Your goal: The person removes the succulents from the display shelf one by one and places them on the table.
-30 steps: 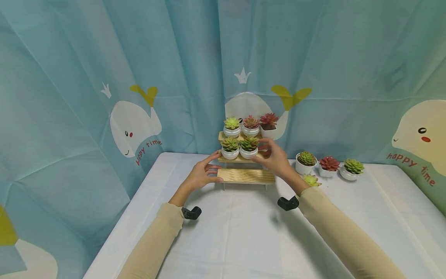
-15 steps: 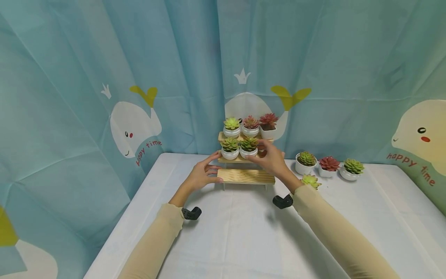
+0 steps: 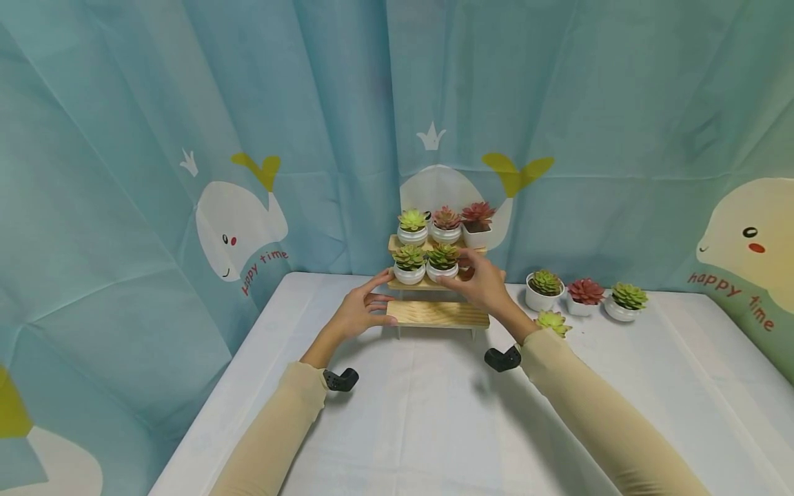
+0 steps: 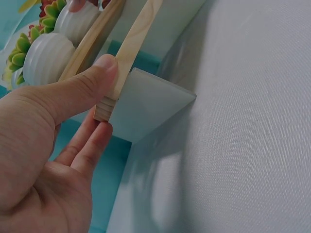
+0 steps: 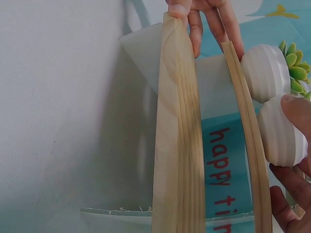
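A three-tier wooden stand (image 3: pixel 438 312) is sitting at the far middle of the white counter (image 3: pixel 434 413), against the whale-printed curtain (image 3: pixel 186 138). The left hand (image 3: pixel 360 310) is holding the stand's left end: in the left wrist view its thumb (image 4: pixel 82 87) is pressing on the top of the lowest plank's end while the fingers (image 4: pixel 90 145) are curling under it, so they are clamped on the wood. The right hand (image 3: pixel 486 286) is reaching to the middle tier, its fingers curling around the right one of two white pots with green succulents (image 3: pixel 443 262), thumb touching the pot's ribbed side (image 5: pixel 279 136). The other green succulent pot (image 3: pixel 409 264) is standing just left of it. Three more pots (image 3: pixel 446 226) are lining the top tier. To the right of the stand, three potted succulents (image 3: pixel 583 293) are standing on the counter, with a loose green rosette (image 3: pixel 553 321) lying nearer, just beside the right sleeve.
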Available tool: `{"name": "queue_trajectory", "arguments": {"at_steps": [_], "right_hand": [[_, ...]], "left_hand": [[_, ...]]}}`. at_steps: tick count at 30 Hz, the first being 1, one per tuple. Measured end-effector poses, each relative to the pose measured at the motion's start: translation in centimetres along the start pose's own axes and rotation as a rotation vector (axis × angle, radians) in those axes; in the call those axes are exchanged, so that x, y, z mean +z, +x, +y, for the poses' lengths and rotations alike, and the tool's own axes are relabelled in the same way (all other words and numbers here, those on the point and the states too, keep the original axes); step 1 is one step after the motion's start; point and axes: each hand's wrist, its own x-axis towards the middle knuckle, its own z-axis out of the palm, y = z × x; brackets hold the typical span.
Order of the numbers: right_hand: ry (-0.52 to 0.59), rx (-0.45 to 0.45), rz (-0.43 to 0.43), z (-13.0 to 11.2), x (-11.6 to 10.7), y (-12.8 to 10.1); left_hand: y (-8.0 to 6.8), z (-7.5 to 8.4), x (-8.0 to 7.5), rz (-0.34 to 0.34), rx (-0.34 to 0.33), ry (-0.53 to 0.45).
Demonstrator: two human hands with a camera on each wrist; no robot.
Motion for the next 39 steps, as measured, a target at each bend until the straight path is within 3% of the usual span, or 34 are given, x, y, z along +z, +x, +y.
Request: {"name": "queue_trajectory", "arguments": {"at_steps": [23, 39], "right_hand": [[0.016, -0.015, -0.003, -0.1, 0.0, -0.2], [0.017, -0.047, -0.029, -0.7, -1.2, -0.3]], "left_hand": [[-0.2, 0.1, 0.0, 0.002, 0.003, 0.023], [-0.2, 0.4, 0.1, 0.003, -0.014, 0.025]]}}
